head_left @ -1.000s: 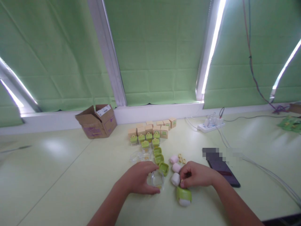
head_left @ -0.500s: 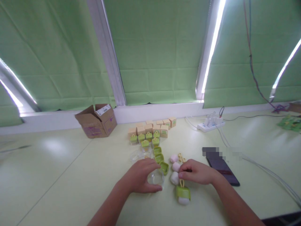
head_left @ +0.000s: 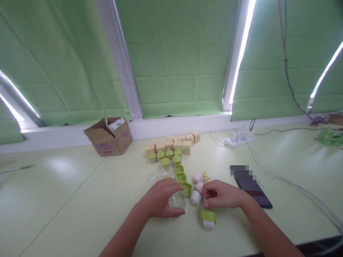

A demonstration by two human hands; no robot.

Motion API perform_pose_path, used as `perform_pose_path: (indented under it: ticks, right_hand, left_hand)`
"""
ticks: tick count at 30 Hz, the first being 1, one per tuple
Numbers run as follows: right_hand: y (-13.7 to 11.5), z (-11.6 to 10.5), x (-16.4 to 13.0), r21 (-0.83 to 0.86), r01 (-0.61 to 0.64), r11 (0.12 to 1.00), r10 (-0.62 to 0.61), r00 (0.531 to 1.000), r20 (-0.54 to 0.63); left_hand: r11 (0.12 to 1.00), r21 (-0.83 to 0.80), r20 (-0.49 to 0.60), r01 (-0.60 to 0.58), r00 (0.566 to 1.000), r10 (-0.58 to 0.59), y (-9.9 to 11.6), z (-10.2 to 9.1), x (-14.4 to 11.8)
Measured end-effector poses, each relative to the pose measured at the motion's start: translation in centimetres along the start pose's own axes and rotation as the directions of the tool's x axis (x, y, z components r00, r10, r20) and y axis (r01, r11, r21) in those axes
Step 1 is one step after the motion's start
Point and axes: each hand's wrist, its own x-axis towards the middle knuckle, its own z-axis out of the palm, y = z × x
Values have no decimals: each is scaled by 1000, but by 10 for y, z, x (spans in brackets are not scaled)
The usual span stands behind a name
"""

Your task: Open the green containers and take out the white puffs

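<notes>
My left hand (head_left: 164,200) is curled round the side of a clear plastic cup (head_left: 179,200) near the table's front. With bent fingers, my right hand (head_left: 221,194) pinches at the top of a green lid (head_left: 208,215) that has a white rounded piece in its lower end. The lid's loop is hidden behind my thumb. Beside those fingers lie a white plug (head_left: 195,197) and two pinkish ones (head_left: 198,178). Open green lids (head_left: 181,178) run in a line behind the cup. Small yellow loops (head_left: 205,175) lie past the plugs.
Several finished-looking green-lidded jars (head_left: 169,154) stand before rows of small tan boxes (head_left: 168,144). Clear cups (head_left: 155,176) sit left of the open lids. A cardboard box (head_left: 109,139) is at the back left. To the right are a dark phone (head_left: 253,189), a power strip (head_left: 239,140) and cables.
My right hand has come down slightly onto the loop end of the green lid, covering the loop. The nearest white plug has shifted left. My left hand stays at the cup.
</notes>
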Motion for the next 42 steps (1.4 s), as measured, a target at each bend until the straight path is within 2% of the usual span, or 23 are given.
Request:
perform_pose_path:
  ticks: [4,7,15,20,23,26,30,32,37,42]
  right_hand:
    - [4,-2,0,-11,-133,991,133,985,112]
    - [4,-3,-1,-30,-175,984,178,970,168]
    - [-4,-3,-4,-120,-122,985,146,966,214]
    - [-8,0,-4,-156,-87,984,117,974,192]
    - [-10,0,-4,-78,-52,996,66,978,197]
    - [-13,0,-4,79,-28,996,11,977,213]
    - [-11,3,-1,350,14,937,-96,971,220]
    - [-9,6,0,431,49,901,-145,971,192]
    - [-9,11,3,491,118,863,-197,974,113]
    - [-16,12,3,477,125,870,-181,981,73]
  left_hand:
    - [1000,-7,-5,2,1000,-2,-1,0,0]
    - [1000,-11,-6,3,1000,-3,0,0,0]
    - [1000,-28,-24,-4,1000,3,1,-1,0]
    - [999,-45,-41,-21,999,20,1,-1,0]
    - [998,-45,-72,-41,997,38,1,-1,0]
    - [996,-52,-109,-73,992,67,4,0,1]
    - [985,-93,-176,-147,976,129,10,5,3]
    - [974,-134,-199,-185,967,156,15,9,5]
    - [933,-245,-236,-265,949,208,26,15,8]
    - [929,-291,-216,-228,962,169,29,15,8]
